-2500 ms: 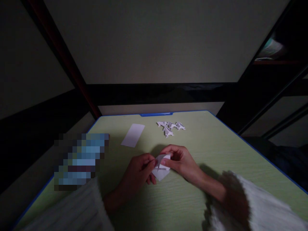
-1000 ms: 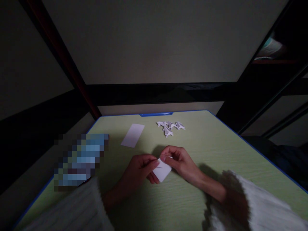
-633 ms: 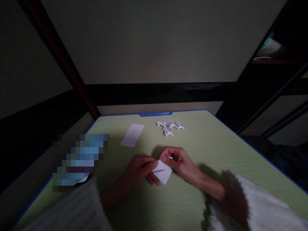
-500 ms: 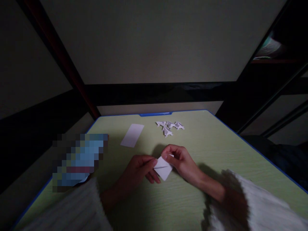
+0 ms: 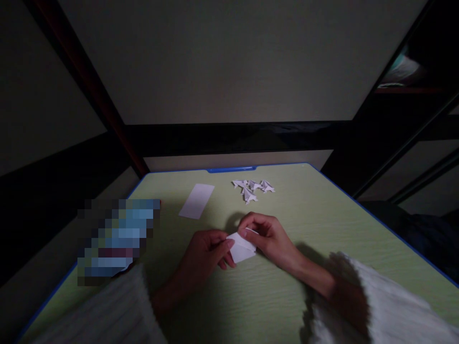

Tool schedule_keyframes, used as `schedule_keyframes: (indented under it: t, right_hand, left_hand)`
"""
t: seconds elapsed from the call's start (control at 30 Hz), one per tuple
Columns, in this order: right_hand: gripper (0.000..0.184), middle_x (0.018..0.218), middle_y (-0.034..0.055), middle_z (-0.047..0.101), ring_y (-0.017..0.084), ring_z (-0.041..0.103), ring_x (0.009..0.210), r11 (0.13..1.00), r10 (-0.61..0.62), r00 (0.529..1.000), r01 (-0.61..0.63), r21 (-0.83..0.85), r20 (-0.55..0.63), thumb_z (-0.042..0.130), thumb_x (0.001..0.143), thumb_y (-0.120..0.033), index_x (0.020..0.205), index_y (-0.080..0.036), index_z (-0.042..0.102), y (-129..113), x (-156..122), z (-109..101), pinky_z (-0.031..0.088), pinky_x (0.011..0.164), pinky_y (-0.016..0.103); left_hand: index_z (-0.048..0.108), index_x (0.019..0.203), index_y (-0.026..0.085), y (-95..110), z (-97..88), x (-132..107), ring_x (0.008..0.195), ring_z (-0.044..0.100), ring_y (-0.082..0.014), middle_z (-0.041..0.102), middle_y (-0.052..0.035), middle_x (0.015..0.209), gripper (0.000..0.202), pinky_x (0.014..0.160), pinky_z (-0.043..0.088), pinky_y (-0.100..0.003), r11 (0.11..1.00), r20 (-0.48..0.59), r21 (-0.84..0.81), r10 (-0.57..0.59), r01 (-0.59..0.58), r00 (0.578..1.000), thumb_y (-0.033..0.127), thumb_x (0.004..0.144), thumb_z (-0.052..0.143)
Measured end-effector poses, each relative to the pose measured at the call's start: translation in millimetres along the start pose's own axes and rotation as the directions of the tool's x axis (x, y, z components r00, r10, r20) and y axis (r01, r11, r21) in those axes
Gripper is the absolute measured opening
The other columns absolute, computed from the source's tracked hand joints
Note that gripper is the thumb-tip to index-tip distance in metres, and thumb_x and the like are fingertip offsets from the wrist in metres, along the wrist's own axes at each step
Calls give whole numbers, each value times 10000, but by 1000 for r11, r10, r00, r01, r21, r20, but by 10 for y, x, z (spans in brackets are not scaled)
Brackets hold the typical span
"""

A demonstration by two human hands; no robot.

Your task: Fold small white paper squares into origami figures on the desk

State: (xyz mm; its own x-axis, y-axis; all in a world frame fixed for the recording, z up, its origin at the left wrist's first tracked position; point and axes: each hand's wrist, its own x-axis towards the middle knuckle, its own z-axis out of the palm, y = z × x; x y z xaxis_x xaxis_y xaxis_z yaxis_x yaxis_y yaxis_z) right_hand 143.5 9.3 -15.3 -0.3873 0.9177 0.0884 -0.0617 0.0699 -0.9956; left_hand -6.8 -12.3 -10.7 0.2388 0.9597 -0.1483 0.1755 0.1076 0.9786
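A small folded piece of white paper [image 5: 243, 249] is held just above the table between both hands. My left hand [image 5: 211, 248] pinches its left corner, thumb on top and the other fingers curled beneath. My right hand [image 5: 263, 235] grips the upper right edge between thumb and forefinger. Beyond the hands lie several small folded paper figures [image 5: 250, 195] with pointed limbs, grouped close together. To their left a flat white paper sheet [image 5: 197, 201] rests on the table.
The pale green table [image 5: 311, 215] has a blue rim with a blue handle [image 5: 232, 169] at its far edge. At the left lies a blurred-out device-like object [image 5: 122, 239]. A cabinet panel [image 5: 229, 62] stands behind the table, with a dark shelf [image 5: 412, 91] at the right.
The folded paper has turned in my fingers; its lower corner has risen and its outline looks different. Both hands have shifted only slightly and keep their pinch.
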Motion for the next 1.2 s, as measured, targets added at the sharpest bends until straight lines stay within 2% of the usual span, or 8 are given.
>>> schedule_keyframes:
  t: [0.1,0.3,0.73,1.03,1.2]
  right_hand:
    - [174,519,-41,440,65,382,475,998,-38,999,39,-42,39,580,671,-299,631,-142,516,-10,7,-4,291,427,186]
    - [180,525,-41,435,64,379,473,994,41,997,-35,-104,65,546,694,-287,619,-134,492,-24,0,2,297,440,190]
    - [166,541,-41,405,58,348,480,987,41,989,-19,-159,141,523,712,-269,633,-135,464,10,-18,-30,265,425,177]
    - [87,564,-21,442,76,384,511,957,25,997,-4,-290,67,489,705,-158,622,-138,472,-2,-29,7,295,447,186]
    - [87,562,-19,450,79,397,512,958,18,999,-6,-287,39,487,699,-154,615,-141,470,-14,-36,28,306,452,189]
  left_hand:
    - [569,569,123,-3,6,-13,365,492,-89,570,14,408,163,387,376,-187,1000,-2,10,-10,10,1000,235,668,506]
    - [579,572,116,5,15,-29,368,487,-86,566,12,407,169,401,383,-187,999,16,42,0,0,1000,225,674,500]
    - [580,552,127,2,30,-36,327,459,-78,559,19,381,150,357,355,-174,998,19,61,-34,33,999,210,654,508]
    - [595,603,106,24,9,-9,437,569,-107,608,-1,470,110,451,434,-189,998,53,25,-63,61,997,178,644,524]
    - [597,592,108,46,15,-11,444,575,-114,601,2,462,150,456,437,-192,997,51,49,-55,52,997,222,658,525]
